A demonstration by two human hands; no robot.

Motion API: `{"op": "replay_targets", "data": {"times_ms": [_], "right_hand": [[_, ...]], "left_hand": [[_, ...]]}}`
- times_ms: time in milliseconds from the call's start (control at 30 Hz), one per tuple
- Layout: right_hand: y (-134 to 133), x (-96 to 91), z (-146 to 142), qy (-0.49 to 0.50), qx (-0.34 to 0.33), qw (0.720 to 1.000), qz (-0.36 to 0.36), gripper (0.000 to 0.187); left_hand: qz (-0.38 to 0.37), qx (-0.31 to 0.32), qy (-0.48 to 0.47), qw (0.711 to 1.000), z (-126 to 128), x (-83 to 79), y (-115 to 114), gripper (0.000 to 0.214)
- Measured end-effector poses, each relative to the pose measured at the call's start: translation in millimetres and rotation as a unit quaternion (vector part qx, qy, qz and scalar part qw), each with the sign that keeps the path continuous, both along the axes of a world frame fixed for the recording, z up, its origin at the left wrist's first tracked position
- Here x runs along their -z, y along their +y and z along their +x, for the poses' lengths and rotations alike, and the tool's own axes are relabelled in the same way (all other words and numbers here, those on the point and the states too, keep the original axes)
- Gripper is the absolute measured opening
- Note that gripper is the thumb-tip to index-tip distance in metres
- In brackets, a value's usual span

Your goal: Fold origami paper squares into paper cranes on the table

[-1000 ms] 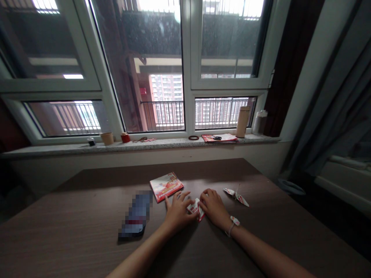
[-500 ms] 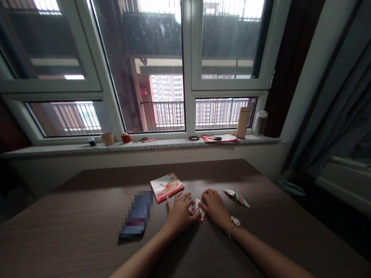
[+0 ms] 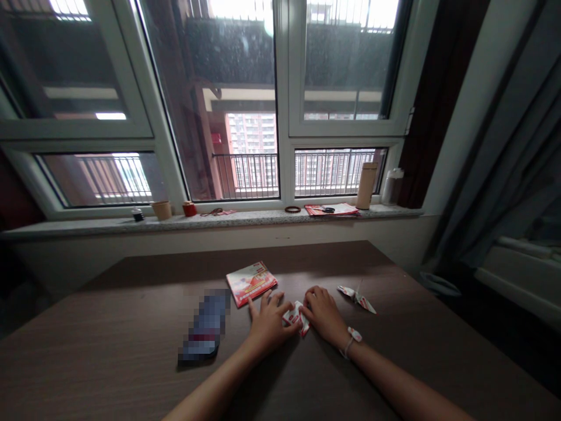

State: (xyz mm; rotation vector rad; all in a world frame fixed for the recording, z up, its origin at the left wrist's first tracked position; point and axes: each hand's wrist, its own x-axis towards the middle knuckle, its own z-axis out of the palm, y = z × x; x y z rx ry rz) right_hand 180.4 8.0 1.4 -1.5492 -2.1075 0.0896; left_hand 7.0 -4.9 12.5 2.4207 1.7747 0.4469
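Note:
A small folded piece of paper (image 3: 297, 316), white with red print, lies on the table between my hands. My left hand (image 3: 270, 320) holds its left side with thumb and index finger, while the other fingers spread over the tabletop. At the right edge of the paper, my right hand (image 3: 325, 316) has its fingers curled down onto it; the fingertips are partly hidden. To the right rests a folded paper crane (image 3: 357, 297) in the same white and red. A flat red and white printed leaflet (image 3: 252, 285) lies just beyond my left hand.
A blurred dark blue object (image 3: 204, 327) lies left of my left arm on the brown table (image 3: 109, 327). On the windowsill (image 3: 258, 218) stand a paper cup (image 3: 162, 210), a tan bottle (image 3: 367, 186) and a pale bottle (image 3: 392, 186), with scissors (image 3: 328, 210) on printed sheets.
Both hands stay on the folded paper, with only a very slight shift of the fingers. Nothing else on the table has visibly moved.

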Motion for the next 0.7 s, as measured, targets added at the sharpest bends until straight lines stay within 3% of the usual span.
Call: {"op": "replay_targets", "data": {"times_ms": [467,700], "right_hand": [[0.5,1.2,0.8,-0.003,-0.004,1.000,0.004,0.011],[1.0,0.1,4.6,0.057,-0.018,0.998,-0.016,0.012]], "left_hand": [[-0.021,0.007,0.005,1.000,-1.3,-0.9,1.0,0.045],[-0.019,0.010,0.002,1.000,-1.8,2.1,2.2,0.045]]}}
